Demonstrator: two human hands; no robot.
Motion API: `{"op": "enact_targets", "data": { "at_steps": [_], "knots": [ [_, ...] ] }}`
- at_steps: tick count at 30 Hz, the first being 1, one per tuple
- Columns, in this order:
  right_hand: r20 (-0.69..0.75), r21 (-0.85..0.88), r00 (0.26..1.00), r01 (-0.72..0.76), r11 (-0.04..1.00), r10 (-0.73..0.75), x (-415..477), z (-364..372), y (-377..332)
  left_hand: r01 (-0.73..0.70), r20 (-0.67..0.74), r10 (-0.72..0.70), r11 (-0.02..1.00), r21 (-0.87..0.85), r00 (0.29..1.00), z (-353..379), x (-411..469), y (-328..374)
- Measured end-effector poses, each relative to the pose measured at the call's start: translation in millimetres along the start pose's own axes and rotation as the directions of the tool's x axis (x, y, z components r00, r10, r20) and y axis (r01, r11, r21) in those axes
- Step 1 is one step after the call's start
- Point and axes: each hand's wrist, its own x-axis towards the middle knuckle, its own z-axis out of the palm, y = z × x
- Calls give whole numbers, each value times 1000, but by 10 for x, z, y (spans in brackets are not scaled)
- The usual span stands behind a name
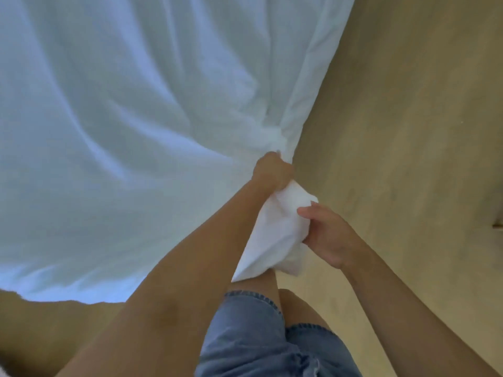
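shorts [258,336]: standing at the corner
right hand [329,238]: pinches corner tail [275,235], steadying it
left hand [272,170]: fisted round bunched sheet [136,131], tensioning

Both hands, left [272,170] and right [330,238], grip the white sheet's [122,131] bunched corner above tan carpet [408,131].

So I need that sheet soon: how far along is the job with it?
Early, it seems. Done: one edge of the white sheet is bunched together. In hand: the left hand grips that bunch, and the right hand holds the loose end hanging from it. Left: nearly all the cloth lies spread and creased, neither folded nor gathered.
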Motion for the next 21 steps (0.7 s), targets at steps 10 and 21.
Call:
{"op": "enact_targets", "data": {
  "at_steps": [10,21],
  "knots": [
    [-111,-3,986,-123,992,122,1010,50,-1807,-89,474,-6,980,178,881,323,-87,541],
    [-159,-937,956,-67,344,-246,1184,-1146,-3039,56,257,-154,934,354,954,783,789,1946]
  ]
}}
